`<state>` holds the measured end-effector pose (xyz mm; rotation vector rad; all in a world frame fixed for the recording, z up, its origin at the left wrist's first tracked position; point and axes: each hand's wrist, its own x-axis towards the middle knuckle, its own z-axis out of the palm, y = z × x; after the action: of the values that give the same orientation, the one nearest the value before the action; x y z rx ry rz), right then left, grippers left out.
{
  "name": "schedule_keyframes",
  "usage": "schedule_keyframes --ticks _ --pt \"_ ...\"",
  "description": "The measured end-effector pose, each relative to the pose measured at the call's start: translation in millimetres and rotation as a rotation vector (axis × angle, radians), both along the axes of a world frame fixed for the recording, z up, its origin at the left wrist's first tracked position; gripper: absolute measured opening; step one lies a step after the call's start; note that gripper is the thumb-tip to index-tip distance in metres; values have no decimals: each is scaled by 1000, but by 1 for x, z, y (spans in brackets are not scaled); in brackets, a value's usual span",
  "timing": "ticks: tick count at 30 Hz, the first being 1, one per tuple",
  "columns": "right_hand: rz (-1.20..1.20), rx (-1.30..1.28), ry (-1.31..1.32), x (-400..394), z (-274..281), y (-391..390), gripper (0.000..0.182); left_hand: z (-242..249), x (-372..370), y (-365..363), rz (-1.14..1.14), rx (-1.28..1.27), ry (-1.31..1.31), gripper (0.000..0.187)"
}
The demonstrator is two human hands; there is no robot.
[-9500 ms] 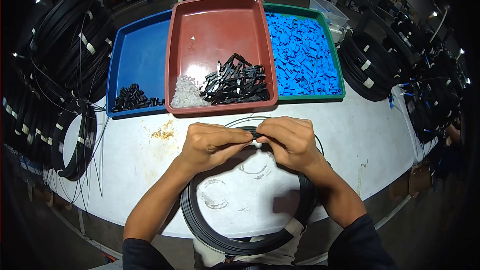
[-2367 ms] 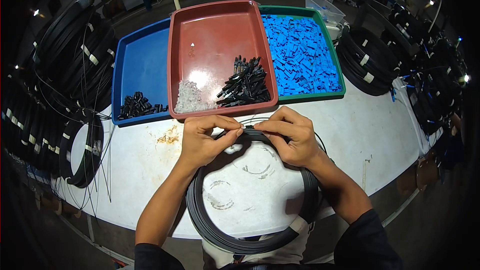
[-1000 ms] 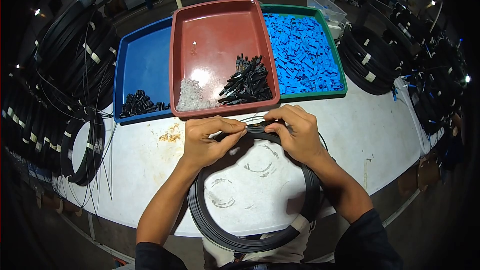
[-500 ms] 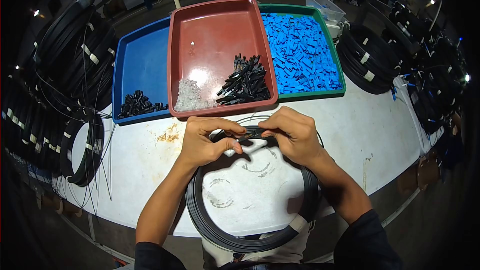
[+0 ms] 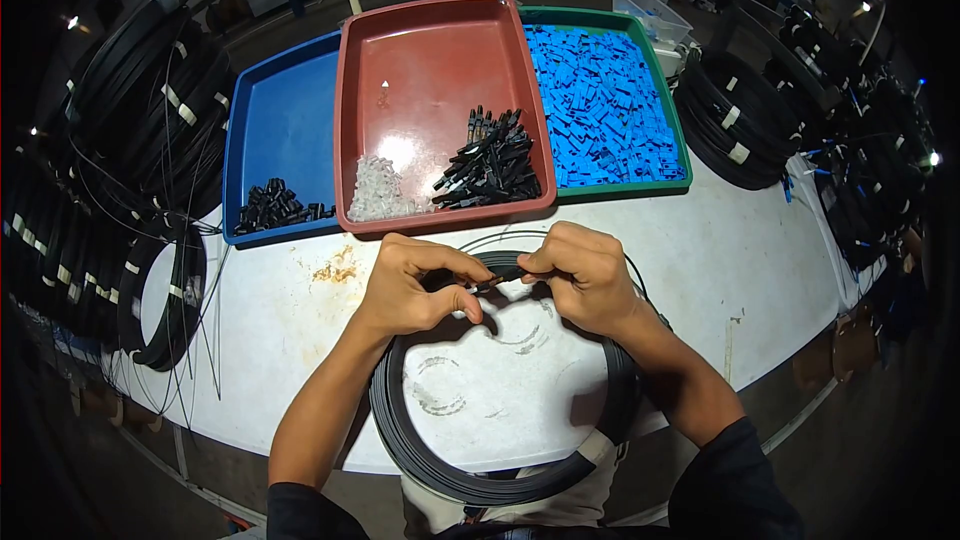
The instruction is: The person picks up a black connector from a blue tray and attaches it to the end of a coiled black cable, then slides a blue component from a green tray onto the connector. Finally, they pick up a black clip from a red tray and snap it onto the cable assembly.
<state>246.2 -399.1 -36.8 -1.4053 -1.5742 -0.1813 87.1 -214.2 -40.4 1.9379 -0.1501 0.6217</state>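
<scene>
A small black cable connector (image 5: pixel 508 274) is held between my two hands, just above the far side of a coil of black cable (image 5: pixel 480 488). My left hand (image 5: pixel 415 290) has its fingers closed at the connector's left end, and its thumb tip sits a little lower. On the right end, my right hand (image 5: pixel 582 275) pinches the connector or the cable entering it; the fingers partly hide which. The coil lies on the white table (image 5: pixel 290 340) and reaches over its front edge, with a pale tape band at its lower right.
Behind my hands stand a blue tray (image 5: pixel 290 125) with black parts, a red tray (image 5: pixel 440 55) with clear pieces and black connectors, and a green tray (image 5: pixel 683 165) full of blue clips. Cable coils (image 5: pixel 745 125) stand at right, and more black coils (image 5: pixel 150 90) at left.
My left thumb has dropped slightly away from the connector and the index finger. My right hand has shifted slightly, still pinching at the right end. The coil stays in place.
</scene>
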Motion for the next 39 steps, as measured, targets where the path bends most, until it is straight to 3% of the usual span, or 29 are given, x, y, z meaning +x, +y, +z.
schedule_keyframes --ticks 6,18,32,39 --pt "17 -29 46 -5 0 1 14 0 1 1 -26 -29 32 27" --pt "39 -56 130 -5 -1 2 14 -4 3 1 -25 -69 49 32" --pt "17 -81 50 -8 1 1 15 -4 1 4 -72 -80 97 34" --pt "-22 -109 100 -19 4 -1 16 -4 1 6 -105 -234 114 35"
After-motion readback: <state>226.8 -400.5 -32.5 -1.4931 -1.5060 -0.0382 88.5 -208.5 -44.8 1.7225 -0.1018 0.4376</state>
